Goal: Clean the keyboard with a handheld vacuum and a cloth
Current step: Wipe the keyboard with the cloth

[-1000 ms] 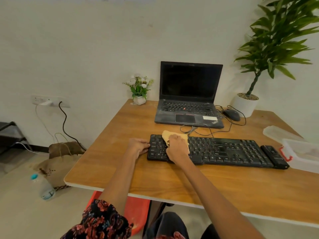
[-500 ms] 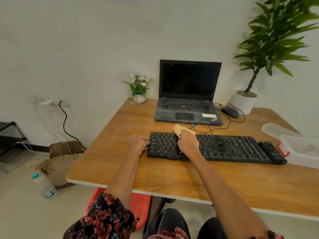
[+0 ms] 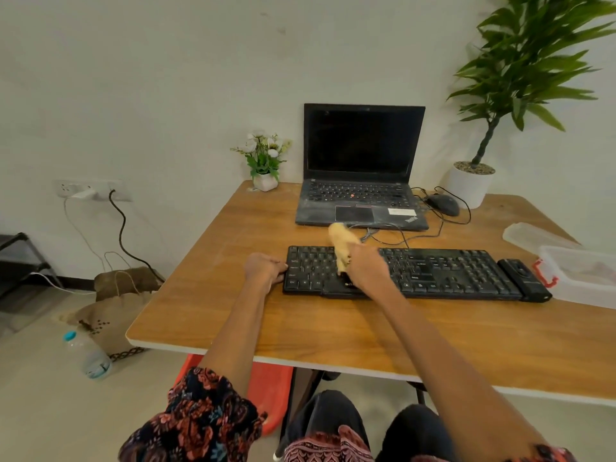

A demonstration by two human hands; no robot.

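A clear plastic box (image 3: 580,278) with a red latch is set at the right edge of the table (image 3: 333,328), its contents too blurred to be told; a loose lid (image 3: 533,236) is laid just behind it; a yellow cloth (image 3: 340,243) is gripped in the curled fingers of the right hand (image 3: 366,268) and is held against the keys of the black keyboard (image 3: 433,271); the keyboard's left end is gripped by the left hand (image 3: 263,268); the keyboard is placed in front of the laptop (image 3: 361,168).
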